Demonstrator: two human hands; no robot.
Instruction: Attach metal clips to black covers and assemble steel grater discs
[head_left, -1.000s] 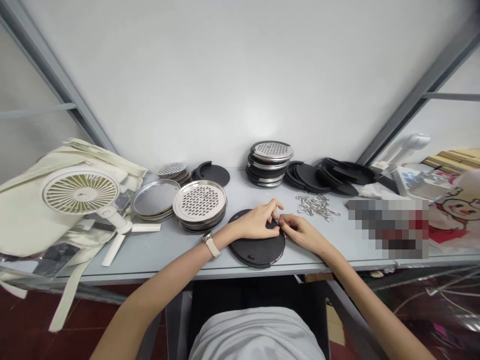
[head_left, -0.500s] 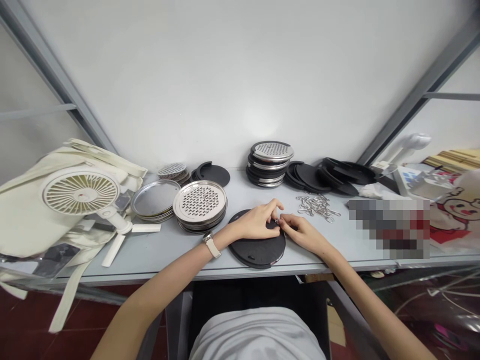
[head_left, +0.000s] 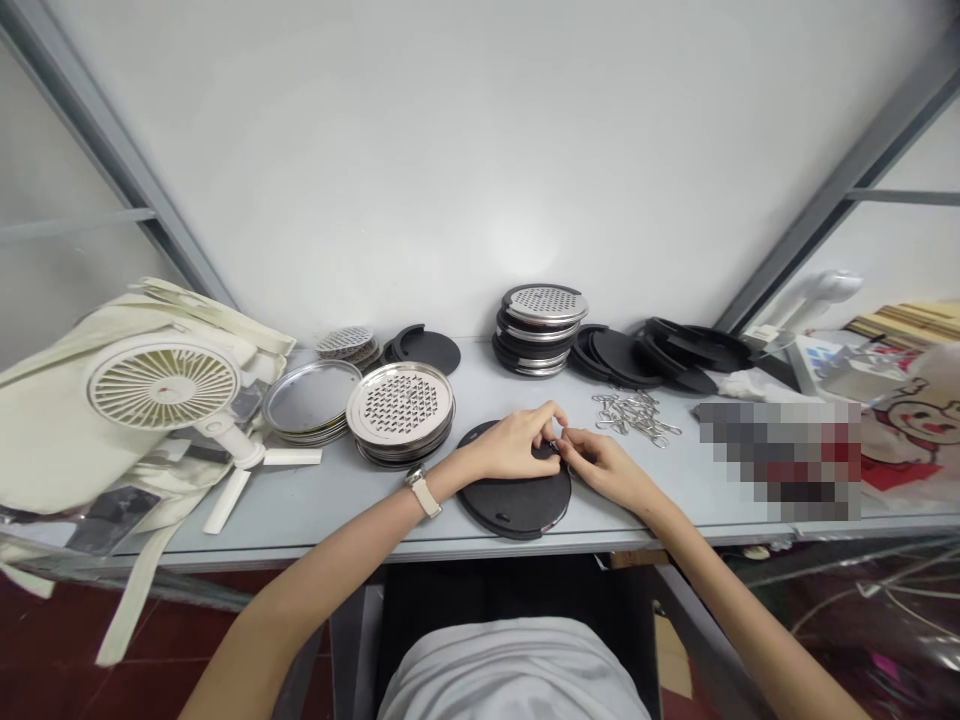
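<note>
A black round base (head_left: pixel 517 505) lies flat on the table in front of me, with a small raised tab near its front edge. My left hand (head_left: pixel 521 445) rests over it, fingers curled and gripping its right side. Close by, my right hand (head_left: pixel 600 462) pinches a tiny shiny metal piece (head_left: pixel 553 446) at the base's upper right edge. Fingertips cover most of that piece, and its exact shape cannot be made out. Beyond my right hand lies a pile of bent metal wire clips (head_left: pixel 637 414).
Left of my hands stand a stack of round metal grater plates (head_left: pixel 401 405) and some plain metal discs (head_left: pixel 311 395). Farther back are a grater stack (head_left: pixel 541 330) and loose black round parts (head_left: pixel 630 355). A white fan (head_left: pixel 165 385) lies on a cream bag (head_left: pixel 45 420).
Both hands stay in almost the same place on the black base. Only a very slight shift of the fingertips around the small metal piece shows.
</note>
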